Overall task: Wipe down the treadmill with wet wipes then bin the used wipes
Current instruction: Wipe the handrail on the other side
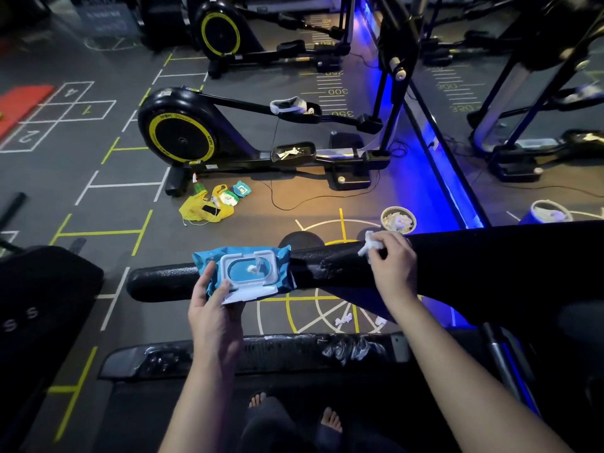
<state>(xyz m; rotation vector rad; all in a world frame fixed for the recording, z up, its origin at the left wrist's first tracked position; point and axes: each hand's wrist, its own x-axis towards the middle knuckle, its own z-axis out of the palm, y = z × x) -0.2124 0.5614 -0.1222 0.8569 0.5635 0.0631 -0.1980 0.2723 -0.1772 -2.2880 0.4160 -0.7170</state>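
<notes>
Over the dim gym floor (98, 197), the treadmill handrail (490, 256) ran nine to three. My right hand (394, 266) pinched a crumpled wipe (371, 245) against it, the bin (383, 220) just beyond at twelve. My left hand (214, 318) gripped the open wipes pack (243, 269).

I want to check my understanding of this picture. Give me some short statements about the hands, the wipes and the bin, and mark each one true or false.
1. The left hand holds the blue wipe pack with its lid open. True.
2. The right hand holds nothing. False: it grips a white wipe against the treadmill's handlebar.
3. The bin beyond the handlebar has crumpled wipes in it. True.
4. The yellow bag hangs on the handlebar. False: it lies on the floor.
</notes>
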